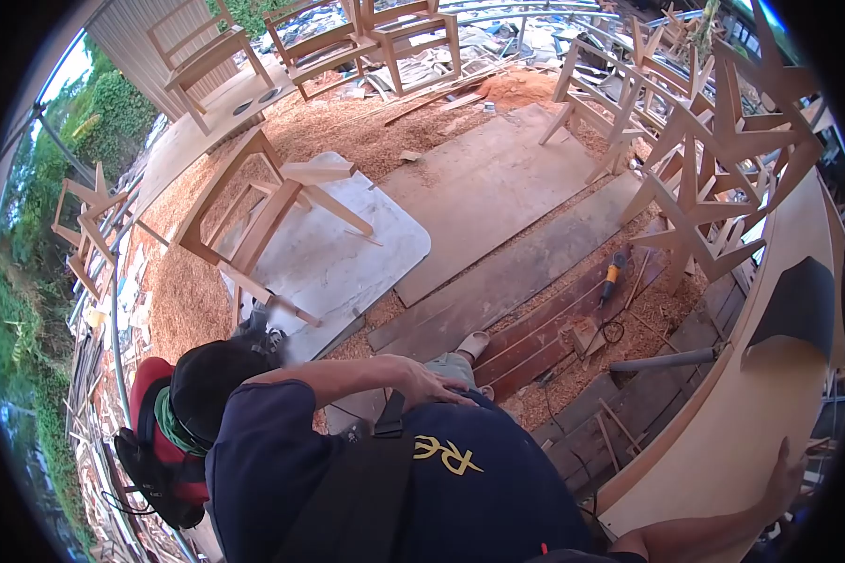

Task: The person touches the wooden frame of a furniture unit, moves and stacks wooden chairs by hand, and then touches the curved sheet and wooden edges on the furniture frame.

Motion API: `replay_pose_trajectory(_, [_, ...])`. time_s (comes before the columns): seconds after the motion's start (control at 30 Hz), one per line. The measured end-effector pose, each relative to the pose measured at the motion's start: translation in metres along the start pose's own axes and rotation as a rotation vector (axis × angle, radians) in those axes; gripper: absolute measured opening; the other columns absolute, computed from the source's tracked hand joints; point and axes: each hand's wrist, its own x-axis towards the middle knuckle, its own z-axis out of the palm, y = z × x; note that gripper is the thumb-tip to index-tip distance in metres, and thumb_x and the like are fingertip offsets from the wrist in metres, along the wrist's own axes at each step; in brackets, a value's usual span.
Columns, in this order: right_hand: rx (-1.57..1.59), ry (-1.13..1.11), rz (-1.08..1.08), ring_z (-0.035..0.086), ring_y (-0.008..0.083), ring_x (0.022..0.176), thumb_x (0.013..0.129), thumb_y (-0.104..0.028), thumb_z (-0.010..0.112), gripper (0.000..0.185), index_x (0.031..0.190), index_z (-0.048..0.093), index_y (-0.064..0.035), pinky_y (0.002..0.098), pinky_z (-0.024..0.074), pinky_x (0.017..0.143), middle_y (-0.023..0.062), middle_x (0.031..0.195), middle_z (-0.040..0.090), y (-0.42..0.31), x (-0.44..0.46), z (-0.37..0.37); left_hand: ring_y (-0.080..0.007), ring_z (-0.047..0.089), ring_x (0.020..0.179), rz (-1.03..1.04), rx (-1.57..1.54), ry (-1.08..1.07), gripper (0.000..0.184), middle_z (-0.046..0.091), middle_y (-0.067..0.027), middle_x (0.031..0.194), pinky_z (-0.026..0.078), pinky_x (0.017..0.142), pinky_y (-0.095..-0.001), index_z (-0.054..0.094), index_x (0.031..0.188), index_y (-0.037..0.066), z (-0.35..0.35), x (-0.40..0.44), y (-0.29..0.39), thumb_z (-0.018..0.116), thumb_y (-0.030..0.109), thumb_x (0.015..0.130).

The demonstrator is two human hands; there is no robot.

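My left hand (434,383) lies flat against the front of my navy shirt (479,479), fingers stretched out and holding nothing. At the lower right, my right hand (783,480) is at a long pale wooden board (723,469), with its fingers apart and no object visible in it. A dark flat piece (793,314) with a curved edge is on the same board, farther up from that hand. Across my chest runs a wide black strap (357,497).
At left, a co-worker in a black cap (218,385) bends beside a wooden chair frame (268,220) on a white sheet (366,253). A yellow-black power tool (613,274) lies on reddish planks. Star-shaped wooden frames (704,206) stack at right; more chairs (207,61) stand behind. Sawdust covers the ground.
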Motion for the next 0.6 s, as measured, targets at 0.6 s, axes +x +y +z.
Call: replay_pose_trajectory(0.6, [0.030,0.127,0.025,0.062,0.0380,0.115,0.081,-0.075,0.055,0.087,0.137,0.054,-0.0092,0.0461,0.0482,0.097,0.0232,0.128,0.062,0.025,0.025,0.025,-0.0370,0.023,0.147,0.009,-0.044,0.017,0.142,0.010,-0.0065,0.164,0.029,0.116,-0.0561,0.005,0.155,0.047,-0.003,0.007,-0.001,0.090,0.002,0.050])
